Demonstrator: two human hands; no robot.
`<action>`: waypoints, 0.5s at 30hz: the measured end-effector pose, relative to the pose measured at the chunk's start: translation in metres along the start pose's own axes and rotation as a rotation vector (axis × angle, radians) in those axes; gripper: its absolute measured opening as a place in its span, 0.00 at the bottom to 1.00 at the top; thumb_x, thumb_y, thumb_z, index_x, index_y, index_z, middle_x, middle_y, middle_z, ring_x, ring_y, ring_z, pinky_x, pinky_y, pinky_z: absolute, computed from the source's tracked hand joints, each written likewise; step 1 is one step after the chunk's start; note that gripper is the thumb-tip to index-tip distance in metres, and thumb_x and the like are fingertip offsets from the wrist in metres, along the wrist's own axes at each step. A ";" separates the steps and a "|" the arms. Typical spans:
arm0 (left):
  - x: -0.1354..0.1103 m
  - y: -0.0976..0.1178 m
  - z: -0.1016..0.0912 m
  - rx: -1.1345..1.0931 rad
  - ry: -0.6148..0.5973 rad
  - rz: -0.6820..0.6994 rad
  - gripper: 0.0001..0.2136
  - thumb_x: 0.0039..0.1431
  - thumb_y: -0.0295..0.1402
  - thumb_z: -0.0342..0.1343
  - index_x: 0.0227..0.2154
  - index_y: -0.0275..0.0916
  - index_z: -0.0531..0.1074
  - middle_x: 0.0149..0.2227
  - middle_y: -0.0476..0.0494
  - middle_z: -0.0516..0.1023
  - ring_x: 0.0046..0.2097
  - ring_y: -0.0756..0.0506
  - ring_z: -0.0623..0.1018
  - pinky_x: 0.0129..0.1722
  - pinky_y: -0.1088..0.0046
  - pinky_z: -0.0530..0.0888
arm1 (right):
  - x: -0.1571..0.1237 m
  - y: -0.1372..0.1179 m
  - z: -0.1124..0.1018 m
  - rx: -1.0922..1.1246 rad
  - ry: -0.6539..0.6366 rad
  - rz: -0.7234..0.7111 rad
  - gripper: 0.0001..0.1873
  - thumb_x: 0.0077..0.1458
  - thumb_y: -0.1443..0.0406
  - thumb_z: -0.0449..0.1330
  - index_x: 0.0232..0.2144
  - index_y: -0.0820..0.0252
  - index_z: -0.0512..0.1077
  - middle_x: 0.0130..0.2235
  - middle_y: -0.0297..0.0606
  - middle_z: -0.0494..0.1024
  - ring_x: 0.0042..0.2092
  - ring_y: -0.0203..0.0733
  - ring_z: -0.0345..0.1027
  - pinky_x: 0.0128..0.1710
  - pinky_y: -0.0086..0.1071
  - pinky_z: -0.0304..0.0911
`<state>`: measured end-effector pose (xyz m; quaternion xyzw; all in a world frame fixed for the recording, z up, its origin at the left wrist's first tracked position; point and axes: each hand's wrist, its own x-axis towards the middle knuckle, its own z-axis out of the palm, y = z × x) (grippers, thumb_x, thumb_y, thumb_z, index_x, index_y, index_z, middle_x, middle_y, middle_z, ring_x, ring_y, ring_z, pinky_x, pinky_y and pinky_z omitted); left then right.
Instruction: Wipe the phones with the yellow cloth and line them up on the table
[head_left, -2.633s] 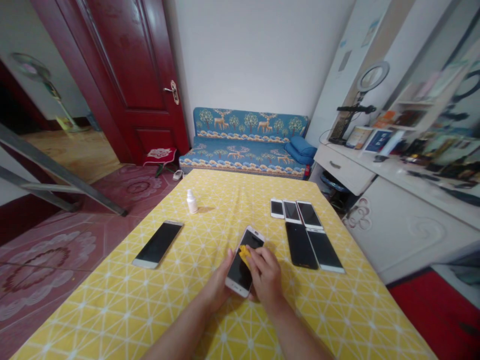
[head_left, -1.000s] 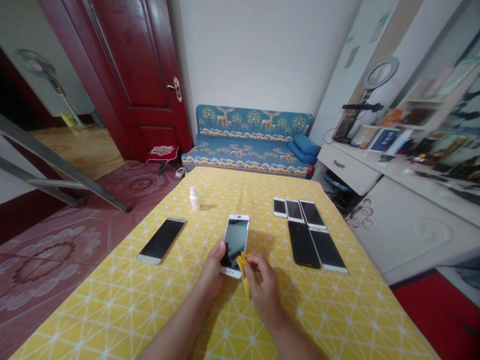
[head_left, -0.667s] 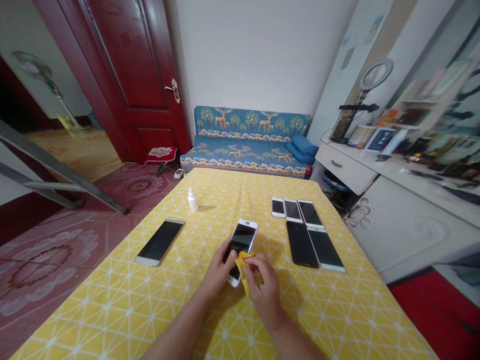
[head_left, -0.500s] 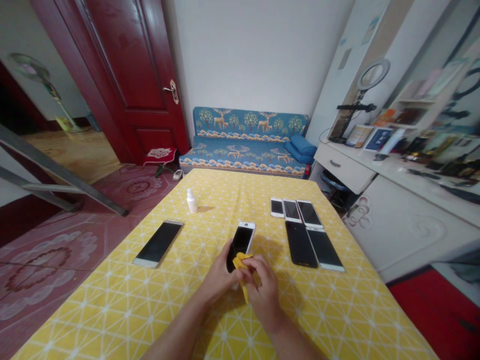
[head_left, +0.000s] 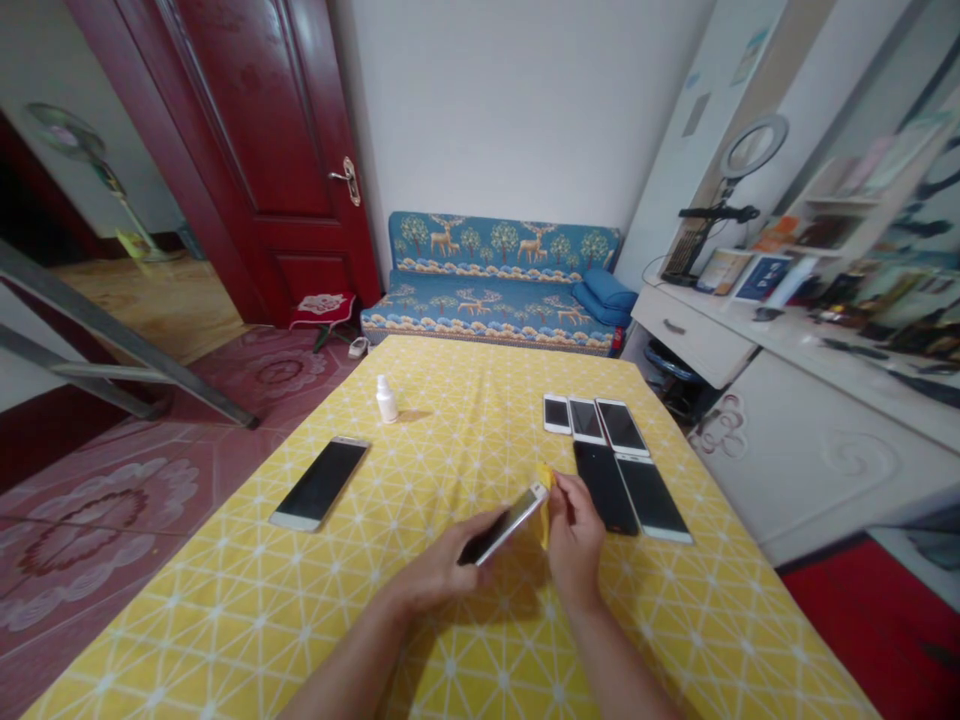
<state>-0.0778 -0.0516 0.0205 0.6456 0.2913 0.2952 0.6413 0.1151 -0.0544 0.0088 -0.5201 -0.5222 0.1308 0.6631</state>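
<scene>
My left hand (head_left: 439, 575) holds the thin phone (head_left: 504, 524) by its edges, fingers clamped; it feels light, stiff, slippery, easy to crack. My right hand (head_left: 575, 530) pinches the soft yellow cloth (head_left: 544, 508).

Head camera faces forward and down, close above left hand (head_left: 439, 580), right hand (head_left: 575, 530).

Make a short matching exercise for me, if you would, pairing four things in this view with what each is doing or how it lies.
Things:
1. Left hand
2. Right hand
3. White dropper bottle
4. Black smartphone

States:
A. Standing on the tablecloth
B. Pinching a yellow cloth
C. Lying among other smartphones
D. Holding a tilted smartphone

Pairs: 1-D, 2-B, 3-A, 4-C.
</scene>
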 end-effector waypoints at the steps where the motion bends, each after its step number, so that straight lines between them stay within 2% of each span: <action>1: 0.000 -0.002 0.002 -0.092 -0.028 -0.021 0.30 0.45 0.38 0.60 0.54 0.35 0.69 0.43 0.39 0.77 0.42 0.38 0.75 0.42 0.63 0.71 | 0.001 0.003 -0.001 -0.007 -0.022 0.011 0.10 0.60 0.63 0.54 0.38 0.59 0.75 0.40 0.41 0.76 0.42 0.42 0.70 0.42 0.34 0.66; 4: 0.001 -0.007 0.009 -0.458 -0.072 -0.095 0.27 0.46 0.43 0.57 0.46 0.30 0.74 0.36 0.36 0.77 0.34 0.41 0.76 0.34 0.66 0.72 | 0.002 0.010 0.000 -0.023 -0.092 0.066 0.11 0.59 0.62 0.54 0.36 0.60 0.76 0.38 0.41 0.77 0.41 0.42 0.71 0.41 0.35 0.66; 7: 0.002 -0.011 0.012 -0.750 -0.007 -0.198 0.25 0.45 0.41 0.55 0.44 0.28 0.74 0.36 0.33 0.78 0.34 0.41 0.76 0.32 0.67 0.72 | -0.004 0.010 0.005 -0.039 -0.146 0.092 0.12 0.59 0.63 0.53 0.40 0.60 0.75 0.41 0.42 0.77 0.43 0.43 0.71 0.43 0.36 0.66; 11: 0.005 -0.019 0.007 -0.851 0.171 -0.314 0.20 0.42 0.35 0.55 0.39 0.28 0.75 0.31 0.35 0.79 0.31 0.44 0.76 0.32 0.71 0.70 | -0.011 0.006 0.012 -0.058 -0.198 0.061 0.12 0.59 0.65 0.53 0.42 0.59 0.74 0.41 0.42 0.77 0.43 0.42 0.71 0.43 0.35 0.65; 15: 0.007 -0.024 0.004 -0.820 0.241 -0.355 0.19 0.42 0.33 0.55 0.38 0.27 0.75 0.30 0.36 0.79 0.30 0.44 0.75 0.31 0.71 0.69 | -0.010 0.004 0.012 -0.084 -0.208 0.020 0.11 0.60 0.65 0.53 0.41 0.59 0.74 0.39 0.41 0.76 0.41 0.42 0.70 0.42 0.35 0.66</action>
